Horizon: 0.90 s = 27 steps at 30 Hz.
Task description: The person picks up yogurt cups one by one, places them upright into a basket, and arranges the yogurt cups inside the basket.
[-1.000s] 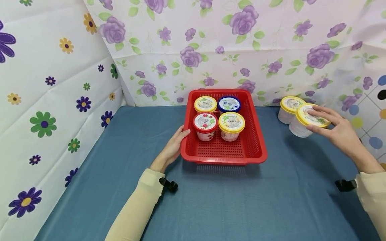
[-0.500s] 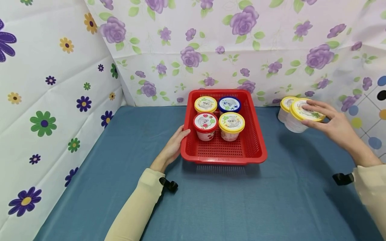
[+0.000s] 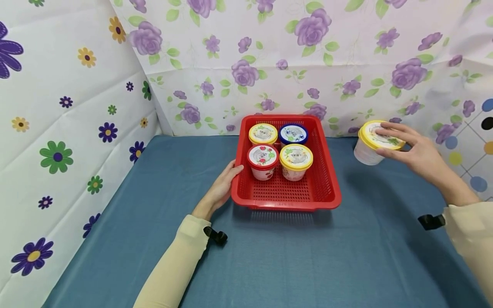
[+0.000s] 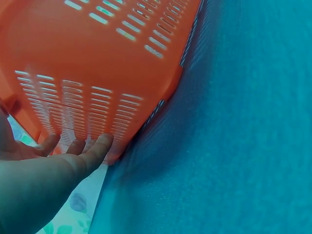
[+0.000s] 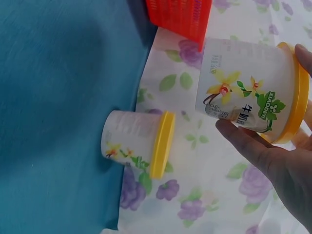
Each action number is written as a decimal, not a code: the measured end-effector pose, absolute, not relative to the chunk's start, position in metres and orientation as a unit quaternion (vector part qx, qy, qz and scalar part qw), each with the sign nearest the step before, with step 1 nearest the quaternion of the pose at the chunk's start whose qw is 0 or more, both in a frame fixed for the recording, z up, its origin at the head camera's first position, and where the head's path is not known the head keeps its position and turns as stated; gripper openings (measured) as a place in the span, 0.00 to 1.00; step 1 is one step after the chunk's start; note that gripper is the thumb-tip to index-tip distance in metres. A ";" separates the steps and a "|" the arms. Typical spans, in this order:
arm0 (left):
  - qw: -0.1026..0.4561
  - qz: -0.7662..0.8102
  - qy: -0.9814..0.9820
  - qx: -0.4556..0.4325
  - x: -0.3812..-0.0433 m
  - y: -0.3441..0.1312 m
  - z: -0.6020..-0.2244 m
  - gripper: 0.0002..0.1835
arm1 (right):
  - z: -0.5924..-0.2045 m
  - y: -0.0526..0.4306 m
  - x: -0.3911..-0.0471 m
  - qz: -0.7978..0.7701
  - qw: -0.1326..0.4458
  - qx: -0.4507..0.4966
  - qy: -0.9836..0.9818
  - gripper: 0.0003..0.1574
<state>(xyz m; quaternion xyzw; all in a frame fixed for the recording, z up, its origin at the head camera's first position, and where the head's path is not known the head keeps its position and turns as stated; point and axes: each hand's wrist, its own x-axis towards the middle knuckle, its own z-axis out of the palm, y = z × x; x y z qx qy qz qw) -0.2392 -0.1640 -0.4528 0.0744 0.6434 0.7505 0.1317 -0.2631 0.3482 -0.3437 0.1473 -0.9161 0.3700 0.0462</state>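
Note:
My right hand (image 3: 416,149) grips a white tub (image 5: 239,92) by its yellow lid, holding it tilted above the table's far right. Yellow flowers and green leaves are printed on its side. A second yellow-lidded tub (image 5: 136,141) stands upright on the table; in the head view the held tub hides it. My left hand (image 3: 221,184) holds the left side of a red perforated basket (image 3: 285,205), thumb at the rim and fingertips against the slotted outer wall (image 4: 97,73). Inside the basket are yellow-lidded tubs (image 3: 296,157), a blue-lidded tub (image 3: 293,133) and a red-lidded tub (image 3: 263,156).
A blue cloth (image 3: 285,256) covers the table. Behind it hangs a purple-flowered sheet (image 3: 244,72), and a flower-print sheet (image 3: 77,128) runs along the left. A dotted panel (image 3: 477,145) borders the right side.
My right hand has carried the yellow-lidded tub to the left and slightly farther back, now covering the other tub in the head view. The left hand and basket stay in place.

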 end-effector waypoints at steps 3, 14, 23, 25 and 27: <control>0.130 0.752 0.641 0.074 -0.239 -0.164 -0.452 0.28 | -0.341 0.342 -0.264 0.372 0.048 0.156 -0.914 0.37; 0.134 0.753 0.640 0.073 -0.240 -0.165 -0.453 0.29 | -0.330 0.324 -0.267 0.373 0.063 0.195 -0.905 0.36; 0.133 0.750 0.644 0.072 -0.239 -0.164 -0.452 0.29 | -0.320 0.306 -0.267 0.382 0.059 0.220 -0.895 0.36; 0.134 0.750 0.644 0.071 -0.239 -0.164 -0.452 0.29 | -0.319 0.302 -0.267 0.382 0.055 0.224 -0.895 0.37; 0.133 0.750 0.644 0.071 -0.238 -0.164 -0.451 0.29 | -0.317 0.298 -0.266 0.382 0.052 0.225 -0.895 0.37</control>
